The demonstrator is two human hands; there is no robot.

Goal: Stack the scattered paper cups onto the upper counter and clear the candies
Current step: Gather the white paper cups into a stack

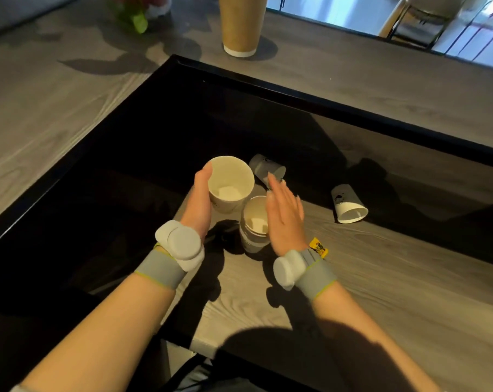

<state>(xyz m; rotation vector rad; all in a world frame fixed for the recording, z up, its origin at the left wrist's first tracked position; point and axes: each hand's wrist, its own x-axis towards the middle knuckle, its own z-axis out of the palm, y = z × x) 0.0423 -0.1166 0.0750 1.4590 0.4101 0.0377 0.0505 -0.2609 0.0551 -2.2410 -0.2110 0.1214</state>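
You are gripping an upright paper cup in your left hand, fingers wrapped around it above the lower counter, while your right hand is hovering flat, fingers spread, beside a standing cup stack. A yellow candy is lying by your right wrist. Farther off, two tipped cups are lying on their sides, and a tall brown cup is standing on the upper counter.

Lower counter: bare wood on the near right, passage open there. Centre obstructed by an upright cup stack, with a tipped cup just behind and another tipped cup well to its right. Yellow candy lies beside the stack. Upper counter: broad bare area left; tall brown cup stands at the far edge
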